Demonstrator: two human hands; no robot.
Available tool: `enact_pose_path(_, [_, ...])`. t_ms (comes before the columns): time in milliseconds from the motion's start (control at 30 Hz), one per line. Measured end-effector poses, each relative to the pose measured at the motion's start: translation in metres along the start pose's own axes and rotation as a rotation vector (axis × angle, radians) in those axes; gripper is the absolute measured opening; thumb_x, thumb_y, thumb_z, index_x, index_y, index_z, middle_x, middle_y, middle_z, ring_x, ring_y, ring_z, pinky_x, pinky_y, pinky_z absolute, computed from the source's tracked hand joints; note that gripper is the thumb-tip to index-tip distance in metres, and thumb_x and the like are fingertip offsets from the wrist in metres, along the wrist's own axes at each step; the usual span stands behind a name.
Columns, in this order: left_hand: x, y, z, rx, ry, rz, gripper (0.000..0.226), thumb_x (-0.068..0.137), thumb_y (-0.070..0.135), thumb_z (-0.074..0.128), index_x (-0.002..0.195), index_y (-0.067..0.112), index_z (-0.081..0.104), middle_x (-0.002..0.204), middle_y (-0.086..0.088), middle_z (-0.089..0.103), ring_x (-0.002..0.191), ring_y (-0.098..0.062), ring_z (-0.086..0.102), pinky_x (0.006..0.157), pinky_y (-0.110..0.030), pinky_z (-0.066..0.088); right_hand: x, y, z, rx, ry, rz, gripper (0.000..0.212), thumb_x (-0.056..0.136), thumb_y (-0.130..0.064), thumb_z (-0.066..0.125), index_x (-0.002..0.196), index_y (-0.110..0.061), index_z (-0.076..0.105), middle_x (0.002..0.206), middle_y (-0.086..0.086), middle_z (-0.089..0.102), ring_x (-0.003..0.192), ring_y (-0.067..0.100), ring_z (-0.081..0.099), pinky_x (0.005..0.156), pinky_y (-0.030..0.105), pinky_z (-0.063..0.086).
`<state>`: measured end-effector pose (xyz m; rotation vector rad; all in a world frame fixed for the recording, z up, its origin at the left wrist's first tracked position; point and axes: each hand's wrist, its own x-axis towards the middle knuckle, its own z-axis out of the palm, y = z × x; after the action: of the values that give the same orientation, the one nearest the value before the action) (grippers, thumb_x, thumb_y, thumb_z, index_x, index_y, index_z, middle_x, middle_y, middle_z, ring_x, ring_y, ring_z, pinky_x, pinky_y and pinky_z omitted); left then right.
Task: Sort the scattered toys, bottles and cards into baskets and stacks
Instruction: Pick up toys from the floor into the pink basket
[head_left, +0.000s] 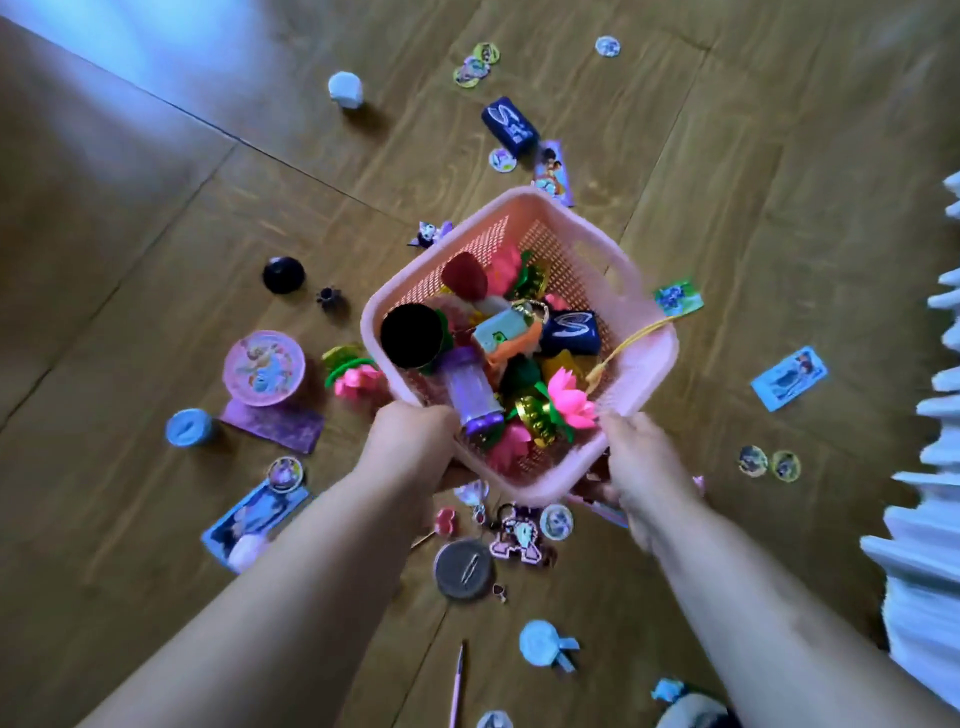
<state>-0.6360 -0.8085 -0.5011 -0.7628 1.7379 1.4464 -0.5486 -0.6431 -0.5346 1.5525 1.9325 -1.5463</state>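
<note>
Gripping a pink mesh basket (566, 228) by its two near edges: left hand (410, 447) on the near-left rim, right hand (649, 473) on the near-right, fingers of both curled and clamped on the plastic. Seemingly lifted clear of the wooden floor (156, 260) and tipped a little toward the camera, though hard to confirm through the blur.

Already loaded with toys: a purple bottle (475, 395), a black cup (412, 336), a navy packet (569, 330) and pink flowers (569, 400), with a yellow cord (634, 343) trailing over the right rim.

Scattered across the floor all around: picture cards (789, 379), round discs (769, 462), a second navy packet (509, 124), a grey lid (464, 570), and a keychain (519, 535) just below the basket.

To do this step well: keep the basket level to avoid spilling, tuck the cord back inside, and set it down on bare floor close to the clutter rather than on top of any cards. Reserve it for toys, stacking cards and discs apart.
</note>
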Motion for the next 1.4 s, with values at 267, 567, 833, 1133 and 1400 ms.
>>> enact_pose_path(267, [0.095,-0.011,0.110,-0.074,-0.093,0.141,0.004,0.087,0.003,0.051,0.086,0.000,0.053,0.059,-0.015,0.057,0.040,-0.021,0.061,0.054,-0.037,0.059,0.128,0.004,-0.038,-0.074,0.172,-0.265,0.023,0.096,-0.031,0.039,0.101,-0.014,0.053,0.078,0.003,0.054,0.064,0.024,0.053,0.063,0.034,0.050])
enact_pose_path(567, [0.063,-0.003,0.089,0.140,-0.177,0.301,0.007,0.095,0.015,0.056,0.095,0.009,0.059,0.089,-0.013,0.057,0.065,-0.023,0.060,0.056,-0.028,0.049,0.185,-0.056,-0.074,-0.139,0.208,-0.349,0.025,0.095,-0.019,0.041,0.074,-0.012,0.049,0.053,0.007,0.043,0.028,0.017,0.043,0.023,0.012,0.017])
enact_pose_path(833, [0.050,-0.081,0.066,0.377,-0.082,0.241,0.012,0.091,0.004,0.055,0.086,0.013,0.062,0.074,-0.010,0.063,0.059,-0.021,0.059,0.056,-0.027,0.049,0.167,0.026,-0.073,-0.555,-0.199,-0.300,0.049,0.093,-0.043,0.057,0.123,-0.005,0.050,0.102,0.013,0.062,0.084,0.024,0.065,0.066,0.034,0.058])
enact_pose_path(1133, [0.054,-0.132,0.072,0.834,0.015,0.307,0.004,0.086,0.021,0.061,0.083,0.023,0.064,0.076,-0.006,0.071,0.073,-0.027,0.068,0.074,-0.037,0.059,0.128,0.115,-0.091,-1.649,-0.529,-0.754,0.082,0.070,-0.043,0.078,0.136,-0.023,0.034,0.130,0.004,0.034,0.119,0.027,0.039,0.092,0.038,0.047])
enact_pose_path(1400, [0.057,-0.174,0.076,1.352,0.005,0.516,0.038,0.091,0.032,0.058,0.127,0.025,0.050,0.124,0.000,0.051,0.116,-0.021,0.051,0.085,-0.032,0.045,0.120,0.062,-0.071,-1.058,-0.442,-0.553,0.039,0.078,-0.053,0.066,0.106,-0.027,0.056,0.105,0.000,0.065,0.091,0.020,0.060,0.076,0.028,0.047])
